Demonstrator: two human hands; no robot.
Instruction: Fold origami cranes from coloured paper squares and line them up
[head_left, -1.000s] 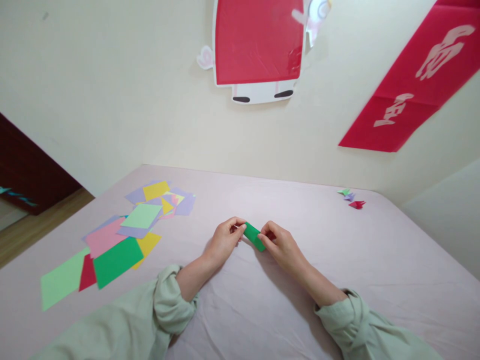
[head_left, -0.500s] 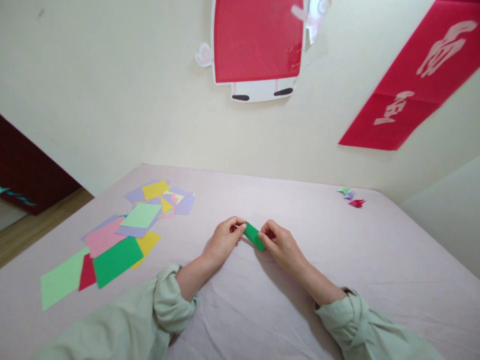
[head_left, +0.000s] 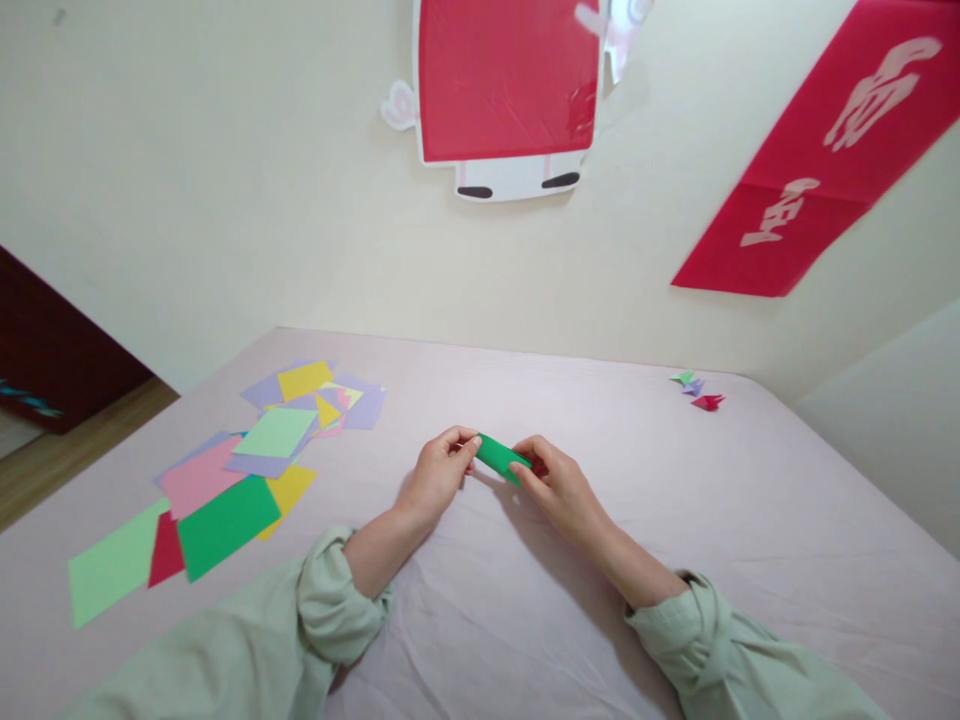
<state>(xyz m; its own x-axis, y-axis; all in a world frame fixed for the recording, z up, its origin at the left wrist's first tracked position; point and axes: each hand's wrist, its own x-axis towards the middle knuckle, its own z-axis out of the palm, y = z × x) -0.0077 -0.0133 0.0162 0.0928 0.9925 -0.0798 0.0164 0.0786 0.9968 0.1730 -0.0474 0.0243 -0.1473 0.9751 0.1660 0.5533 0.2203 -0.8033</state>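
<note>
A folded strip of green paper (head_left: pixel 498 456) is held just above the pale pink sheet (head_left: pixel 675 520) in the middle of the view. My left hand (head_left: pixel 437 475) pinches its left end between thumb and fingers. My right hand (head_left: pixel 559 487) pinches its right end, with the fingertips lying over the fold. Both sleeves are pale green and rolled back from the wrists.
A loose spread of coloured paper squares (head_left: pixel 225 480) lies on the sheet to the left. Three small folded paper figures (head_left: pixel 697 392) sit at the far right by the wall. A red poster (head_left: pixel 502 90) and a red banner (head_left: pixel 810 170) hang on the wall.
The green strip and both hands have shifted slightly left and away from me. The strip now looks flatter and a little longer. The view has drifted a bit.
</note>
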